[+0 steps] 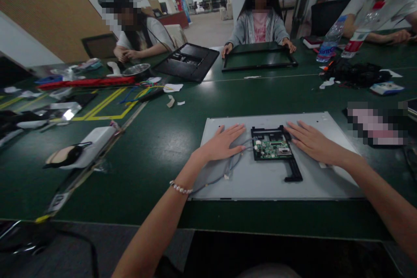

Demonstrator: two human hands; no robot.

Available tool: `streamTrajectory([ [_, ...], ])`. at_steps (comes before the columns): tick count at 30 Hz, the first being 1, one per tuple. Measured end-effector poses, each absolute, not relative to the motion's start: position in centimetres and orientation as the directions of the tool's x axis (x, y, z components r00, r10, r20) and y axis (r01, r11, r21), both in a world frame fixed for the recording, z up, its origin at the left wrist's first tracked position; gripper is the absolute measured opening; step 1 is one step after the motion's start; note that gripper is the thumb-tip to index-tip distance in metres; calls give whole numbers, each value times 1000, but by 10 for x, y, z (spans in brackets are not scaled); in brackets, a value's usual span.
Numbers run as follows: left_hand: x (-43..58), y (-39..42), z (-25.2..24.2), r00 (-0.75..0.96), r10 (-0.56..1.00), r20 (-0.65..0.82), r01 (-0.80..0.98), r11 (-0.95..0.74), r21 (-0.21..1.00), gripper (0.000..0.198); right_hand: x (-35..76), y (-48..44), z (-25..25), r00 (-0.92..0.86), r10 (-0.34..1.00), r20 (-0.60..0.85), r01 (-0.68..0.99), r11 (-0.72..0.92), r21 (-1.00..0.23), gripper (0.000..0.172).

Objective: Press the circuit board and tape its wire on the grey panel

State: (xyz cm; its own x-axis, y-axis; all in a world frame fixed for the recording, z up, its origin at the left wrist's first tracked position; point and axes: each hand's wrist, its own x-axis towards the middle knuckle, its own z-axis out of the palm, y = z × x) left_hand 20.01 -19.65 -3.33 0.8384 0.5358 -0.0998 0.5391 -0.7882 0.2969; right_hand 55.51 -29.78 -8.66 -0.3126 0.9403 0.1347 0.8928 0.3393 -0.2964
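Observation:
A flat light-grey display panel (267,189) lies on the green table before me. On its middle sits a green circuit board (273,149) in a black plastic bracket (295,169), one arm of which reaches toward me. My left hand (226,142) rests flat on the panel to the left of the board, fingers stretched out, its thumb by a thin grey cable (215,180). Flat on the other side lies my right hand (314,141), fingers apart, the tips close to the bracket's right edge. Neither hand holds anything.
Across the table a person holds a black frame (260,67). A black monitor back cover (189,61) lies left of it. Two plastic bottles (332,39) stand at the right, beyond black cables (353,73) and a phone (374,126). A white power strip (94,143) lies left.

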Motion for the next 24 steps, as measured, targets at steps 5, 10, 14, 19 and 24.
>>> streamTrajectory([
  [5, 186, -185, -22, 867, 486, -111, 491, -798, 349, 61, 560, -300, -91, -327, 938, 112, 889, 346, -299, 59],
  [10, 139, -132, -9, 586, 782, 211, 713, -622, 325, 40, 561, -301, -97, -318, 940, 125, 893, 341, -295, 61],
  [14, 90, -80, -8, 100, 918, 384, 941, -212, 263, 39, 560, -302, -99, -323, 936, 137, 894, 349, -280, 60],
  [19, 52, -46, -13, -152, 938, 312, 972, 84, 221, 48, 560, -302, -99, -318, 939, 131, 897, 343, -280, 60],
  [24, 42, -28, -14, -276, 935, 224, 953, 235, 193, 43, 559, -301, -99, -314, 942, 114, 900, 334, -279, 61],
])
